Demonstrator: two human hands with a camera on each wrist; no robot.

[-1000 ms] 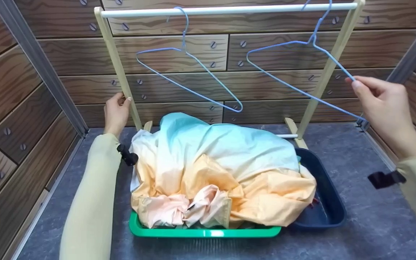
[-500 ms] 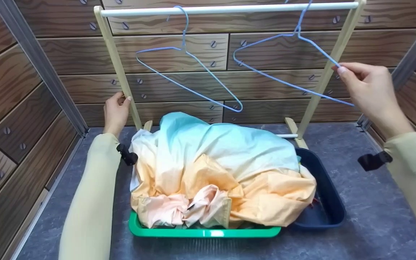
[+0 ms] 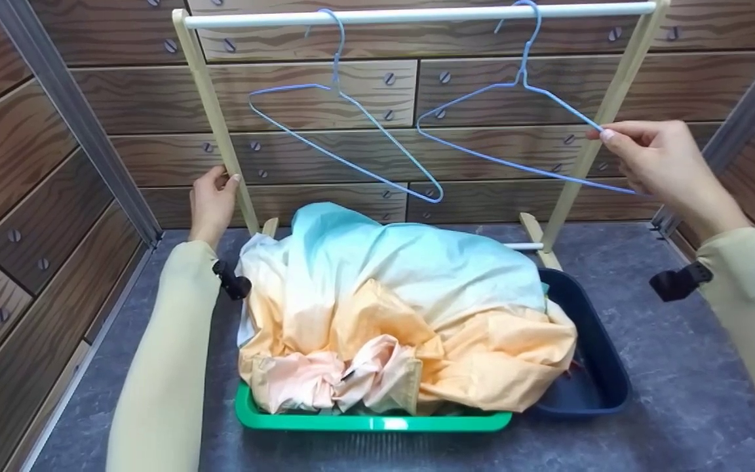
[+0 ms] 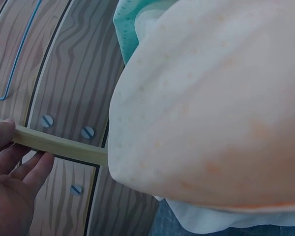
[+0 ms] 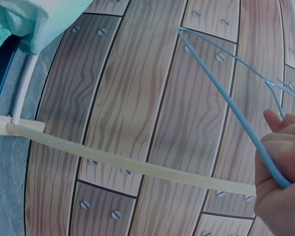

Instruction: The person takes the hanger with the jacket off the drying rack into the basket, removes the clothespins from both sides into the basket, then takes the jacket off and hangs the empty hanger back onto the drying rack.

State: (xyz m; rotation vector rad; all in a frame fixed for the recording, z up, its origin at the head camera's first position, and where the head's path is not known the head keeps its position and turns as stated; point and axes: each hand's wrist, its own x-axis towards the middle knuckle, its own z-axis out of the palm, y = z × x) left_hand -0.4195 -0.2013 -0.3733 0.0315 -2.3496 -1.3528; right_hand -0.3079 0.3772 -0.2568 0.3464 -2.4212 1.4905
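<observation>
A small garment rack with a white top rail [image 3: 417, 14] and pale wooden posts stands at the back. My left hand [image 3: 212, 203] holds its left post [image 3: 220, 124], thumb and fingers on either side of the wood in the left wrist view. Near the right end of the rail, my right hand [image 3: 662, 157] pinches the shoulder of a blue clothes hanger [image 3: 469, 156], whose hook loops over the rail. A second blue hanger [image 3: 358, 169] hangs further left, untouched. In the right wrist view the pinched hanger [image 5: 231, 105] slants away from the curled fingers [image 5: 280, 152].
A crumpled cloth garment [image 3: 417, 275], turquoise fading to orange and pink, is heaped in a green basket [image 3: 377, 423] in front of the rack. A dark blue bin [image 3: 603, 367] stands to its right. Wood-patterned walls [image 3: 482, 98] surround the grey floor [image 3: 685, 393].
My right hand has moved left with the hanger, and its hook has come down over the rail. The left hand stays on the post; the garment has not moved.
</observation>
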